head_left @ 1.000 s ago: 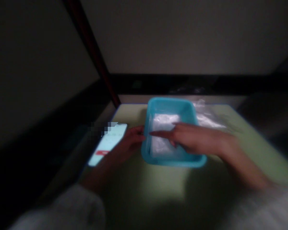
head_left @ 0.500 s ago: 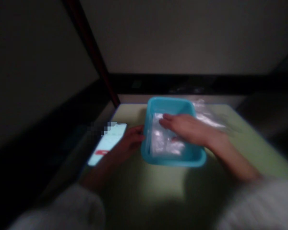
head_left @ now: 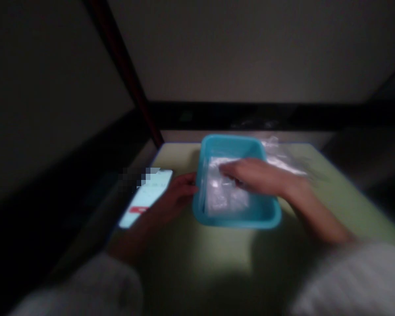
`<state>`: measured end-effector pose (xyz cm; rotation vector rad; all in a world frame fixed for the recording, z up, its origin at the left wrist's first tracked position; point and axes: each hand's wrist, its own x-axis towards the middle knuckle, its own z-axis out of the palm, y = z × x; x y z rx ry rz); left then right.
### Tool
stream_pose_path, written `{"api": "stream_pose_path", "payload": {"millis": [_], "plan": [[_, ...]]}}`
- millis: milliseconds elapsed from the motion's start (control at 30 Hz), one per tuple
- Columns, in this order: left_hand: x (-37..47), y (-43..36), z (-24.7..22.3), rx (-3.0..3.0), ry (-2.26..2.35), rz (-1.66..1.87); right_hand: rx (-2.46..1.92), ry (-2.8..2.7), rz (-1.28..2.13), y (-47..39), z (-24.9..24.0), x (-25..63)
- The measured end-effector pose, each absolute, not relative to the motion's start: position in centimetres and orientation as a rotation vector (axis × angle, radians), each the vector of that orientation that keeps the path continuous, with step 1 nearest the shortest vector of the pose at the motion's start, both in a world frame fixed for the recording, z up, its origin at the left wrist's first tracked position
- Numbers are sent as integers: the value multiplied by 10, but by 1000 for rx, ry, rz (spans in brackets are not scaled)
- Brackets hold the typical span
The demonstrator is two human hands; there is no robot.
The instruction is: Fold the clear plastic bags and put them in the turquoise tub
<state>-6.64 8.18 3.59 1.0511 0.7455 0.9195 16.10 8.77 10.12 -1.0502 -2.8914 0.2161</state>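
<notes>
A: Clock laid on the yellow-green, blue-edged tabletop [head_left: 217,252], six at the near side. Nearest items?

B: A pale grey fabric sleeve [head_left: 85,289] noted at eight, blurred; a matching right sleeve [head_left: 355,281] at four.

A: Next out?

B: A flat phone with a lit whitish screen and red strip [head_left: 148,193], at nine, partly covered in view by the left wrist. At the hub, a light-blue, rectangular, round-cornered tray [head_left: 237,223].

A: And the hands?

B: The left hand [head_left: 182,188] is placed at the tray's nine o'clock wall, fingertips against it; whether the rim is gripped cannot be told. The right hand [head_left: 250,175] is brought in from four, over the tray, fingers bent; whether anything is pinched cannot be told. Below it, a clear, shiny plastic packet [head_left: 217,188] is laid flat on the tray's floor.

A: Farther?

B: A crumpled clear plastic bag [head_left: 285,162], at two, just outside the tray. Then a dark red upright post [head_left: 125,70] towards eleven, and a dim greyish wall [head_left: 250,57] at twelve.
</notes>
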Motion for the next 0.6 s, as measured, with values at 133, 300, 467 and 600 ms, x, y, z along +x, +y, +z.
{"api": "stream_pose_path", "payload": {"millis": [133,300,467,600], "plan": [[-66,81,36,1050,759,915,-1127,-2943,114,88,100,157],[-66,82,36,1057,747,896,-1210,-2998,148,86,102,156],[-66,83,35,1044,754,913,-1234,-2984,155,82,106,160],[-66,82,35,1029,755,916,-1314,-3006,117,75,104,152]]}}
